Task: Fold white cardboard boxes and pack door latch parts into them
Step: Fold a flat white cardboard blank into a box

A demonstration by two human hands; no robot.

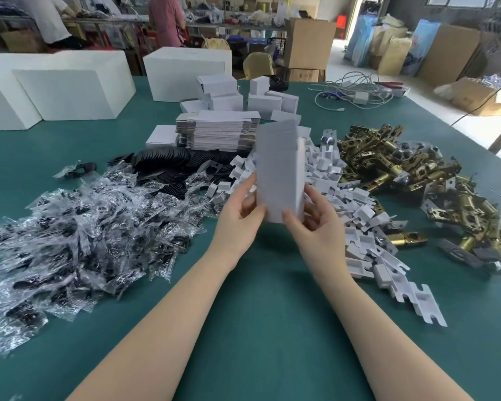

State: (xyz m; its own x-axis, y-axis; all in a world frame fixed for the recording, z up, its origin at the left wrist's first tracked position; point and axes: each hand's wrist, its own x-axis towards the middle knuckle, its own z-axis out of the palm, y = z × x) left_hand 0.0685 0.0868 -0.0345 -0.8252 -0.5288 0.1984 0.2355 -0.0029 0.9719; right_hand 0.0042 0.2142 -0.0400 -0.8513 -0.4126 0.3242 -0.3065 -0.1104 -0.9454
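Observation:
A small white cardboard box [278, 169] stands upright above the green table, half unfolded into a tube with its top flaps open. My left hand [240, 209] grips its lower left edge, thumb on the front face. Fingers of my right hand [313, 218] curl round its lower right side, with the thumb on the front near the bottom. A stack of flat white box blanks [217, 130] lies behind it. Brass door latches [411, 175] are heaped at the right.
Clear plastic bags of black screws [78, 235] cover the left of the table. Black plates [168, 166] and white cardboard inserts [356, 215] lie in the middle. Folded small boxes [261, 96], large white boxes [61, 88] and a cable tangle [356, 91] sit farther back. People stand at far benches.

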